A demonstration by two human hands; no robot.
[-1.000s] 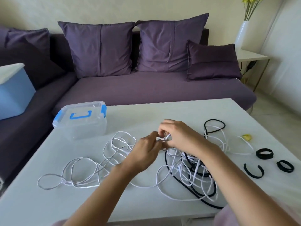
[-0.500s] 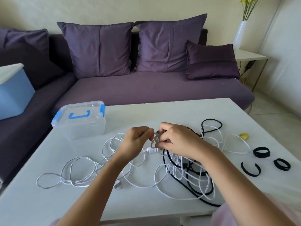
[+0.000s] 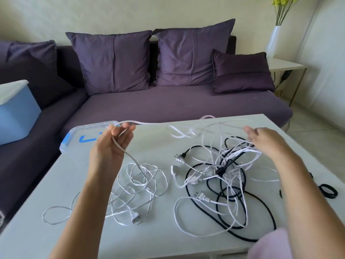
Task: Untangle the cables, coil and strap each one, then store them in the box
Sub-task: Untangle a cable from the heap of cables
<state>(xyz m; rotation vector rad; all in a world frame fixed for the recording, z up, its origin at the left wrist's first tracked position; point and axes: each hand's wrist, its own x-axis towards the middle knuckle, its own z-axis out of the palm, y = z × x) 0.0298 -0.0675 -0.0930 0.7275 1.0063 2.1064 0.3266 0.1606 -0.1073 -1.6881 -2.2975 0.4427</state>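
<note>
Hands have sprung apart: I see left hand pinching white cable raised before the box, right hand straight-fingered in the tangle on table. Risk: pulling on tightens loops around black cable.

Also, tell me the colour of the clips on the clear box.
Blue clips, clearest in the head view.
</note>
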